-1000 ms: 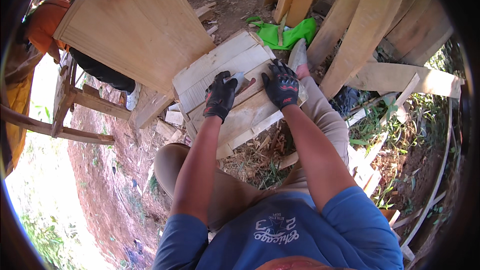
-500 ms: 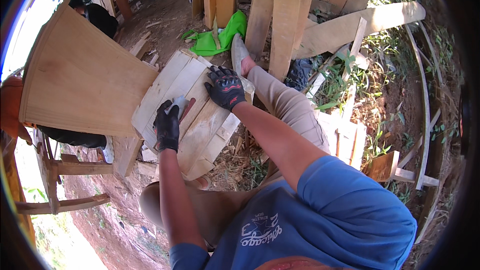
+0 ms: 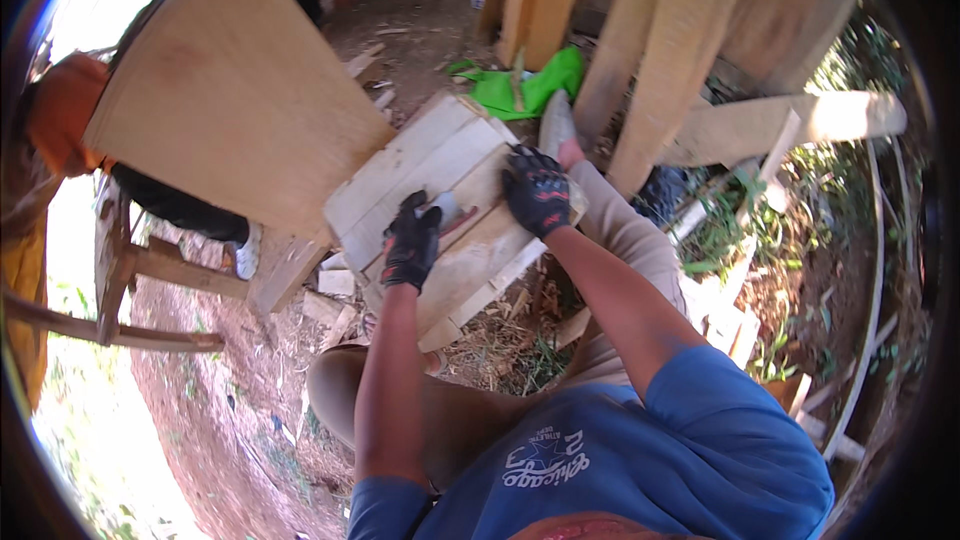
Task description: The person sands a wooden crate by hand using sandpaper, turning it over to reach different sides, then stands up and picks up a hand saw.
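- Left hand [image 3: 410, 245], in a black glove, rests on the slatted wooden panel [image 3: 440, 210]; its fingers curl around a small grey object [image 3: 447, 208] with a reddish strip beside it. What that object is cannot be told.
- Right hand [image 3: 538, 190], also in a black glove, lies spread and palm down on the panel near its upper right edge, gripping nothing.
- Count: two gloved hands, one panel made of about five or six pale boards laid side by side, one small grey object.
- Panel sits tilted across the person's lap, its lower edge over the knees and its upper corner near a green cloth [image 3: 520, 88] on the dirt.
- One large plywood sheet [image 3: 230, 100] leans just left of the panel, its lower right edge close to the panel's left corner; little room on that side.
- Several upright planks [image 3: 650, 50] stand behind and to the right, close to the right hand; one pale board [image 3: 780, 125] lies crosswise further right.
- Open ground shows only below left: bare red dirt [image 3: 200, 380] with scattered wood offcuts [image 3: 325, 300].
- Another person in an orange top [image 3: 65, 110] is partly hidden behind the plywood at far left.
- Against the frame half a second back: the left hand has moved up from the panel's lower left edge to its middle, and the hands are now nearer each other. The right hand keeps its place on the upper boards.
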The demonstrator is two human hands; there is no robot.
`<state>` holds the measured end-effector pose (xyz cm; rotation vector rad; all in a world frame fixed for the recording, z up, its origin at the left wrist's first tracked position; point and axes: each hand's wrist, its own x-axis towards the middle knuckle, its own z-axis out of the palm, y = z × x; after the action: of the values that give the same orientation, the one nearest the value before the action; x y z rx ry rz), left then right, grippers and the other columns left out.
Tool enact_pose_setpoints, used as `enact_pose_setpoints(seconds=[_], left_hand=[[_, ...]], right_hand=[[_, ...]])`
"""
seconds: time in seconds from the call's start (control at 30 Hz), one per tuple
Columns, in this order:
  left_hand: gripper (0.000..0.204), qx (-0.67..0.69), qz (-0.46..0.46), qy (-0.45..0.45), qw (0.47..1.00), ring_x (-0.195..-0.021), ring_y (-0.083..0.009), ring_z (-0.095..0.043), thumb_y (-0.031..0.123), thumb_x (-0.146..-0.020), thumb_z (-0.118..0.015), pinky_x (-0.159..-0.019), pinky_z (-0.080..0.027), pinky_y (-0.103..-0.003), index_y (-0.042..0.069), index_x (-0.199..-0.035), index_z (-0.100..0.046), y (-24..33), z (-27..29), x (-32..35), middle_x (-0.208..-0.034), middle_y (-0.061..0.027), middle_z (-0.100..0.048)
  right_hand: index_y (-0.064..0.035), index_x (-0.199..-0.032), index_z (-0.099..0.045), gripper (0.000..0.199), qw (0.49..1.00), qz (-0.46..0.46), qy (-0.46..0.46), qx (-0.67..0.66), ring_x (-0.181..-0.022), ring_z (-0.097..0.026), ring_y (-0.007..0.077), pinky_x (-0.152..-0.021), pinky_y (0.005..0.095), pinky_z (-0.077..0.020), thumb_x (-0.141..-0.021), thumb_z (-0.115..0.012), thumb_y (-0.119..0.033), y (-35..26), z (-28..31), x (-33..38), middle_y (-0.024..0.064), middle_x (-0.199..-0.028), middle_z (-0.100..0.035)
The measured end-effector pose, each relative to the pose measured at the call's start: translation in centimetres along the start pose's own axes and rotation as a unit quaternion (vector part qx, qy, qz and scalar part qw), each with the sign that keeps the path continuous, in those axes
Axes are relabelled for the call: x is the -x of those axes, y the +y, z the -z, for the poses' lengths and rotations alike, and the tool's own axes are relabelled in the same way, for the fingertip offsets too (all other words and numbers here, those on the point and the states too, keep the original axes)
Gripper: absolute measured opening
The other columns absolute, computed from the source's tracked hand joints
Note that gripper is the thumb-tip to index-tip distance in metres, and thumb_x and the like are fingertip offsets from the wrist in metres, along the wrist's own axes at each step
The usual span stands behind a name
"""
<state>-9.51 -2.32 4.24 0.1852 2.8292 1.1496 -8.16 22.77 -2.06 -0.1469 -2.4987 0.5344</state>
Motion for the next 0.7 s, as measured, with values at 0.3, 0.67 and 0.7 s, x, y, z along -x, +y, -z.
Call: enact_pose_setpoints(seconds=[0.3, 0.67, 0.7], left_hand=[[0.052, -0.015, 0.043, -0.007, 0.999, -0.127, -0.041, -0.061, 0.04, -0.094, -0.062, -0.107, -0.047, -0.05, 0.017, -0.141, -0.059, 1.1, 1.1, -0.3, -0.135, -0.0204, -0.066], [0.054, 0.004, 0.069, -0.031, 0.997, -0.124, -0.0424, -0.063, 0.034, -0.094, -0.061, -0.107, -0.048, -0.049, 0.011, -0.143, -0.057, -1.3, 0.0, 2.1, -0.134, -0.0243, -0.066], [0.054, 0.0, 0.063, -0.03, 0.998, -0.123, -0.0428, -0.063, 0.036, -0.094, -0.061, -0.106, -0.048, -0.05, 0.013, -0.143, -0.057, -1.1, 0.5, 2.7, -0.133, -0.0246, -0.066]], right_hand=[[-0.0106, -0.129, -0.067, 0.04, 0.997, -0.033, -0.065, 0.021, -0.134, -0.055, 0.0318, -0.115, 0.0491, -0.0391, -0.098, -0.058, -0.034, 0.0, 0.9, -0.4, 0.0118, -0.142, -0.062], [-0.0102, -0.12, -0.073, 0.035, 0.997, 0.025, -0.069, -0.005, -0.127, -0.06, 0.0333, -0.11, 0.0494, -0.0435, -0.098, -0.057, -0.032, -0.8, -3.6, 0.8, 0.0157, -0.138, -0.065], [-0.0064, -0.119, -0.071, 0.034, 0.998, 0.045, -0.042, 0.01, -0.121, -0.063, 0.0372, -0.107, 0.0483, -0.0468, -0.095, -0.063, -0.029, -1.8, -2.2, 0.4, 0.0188, -0.131, -0.068]])
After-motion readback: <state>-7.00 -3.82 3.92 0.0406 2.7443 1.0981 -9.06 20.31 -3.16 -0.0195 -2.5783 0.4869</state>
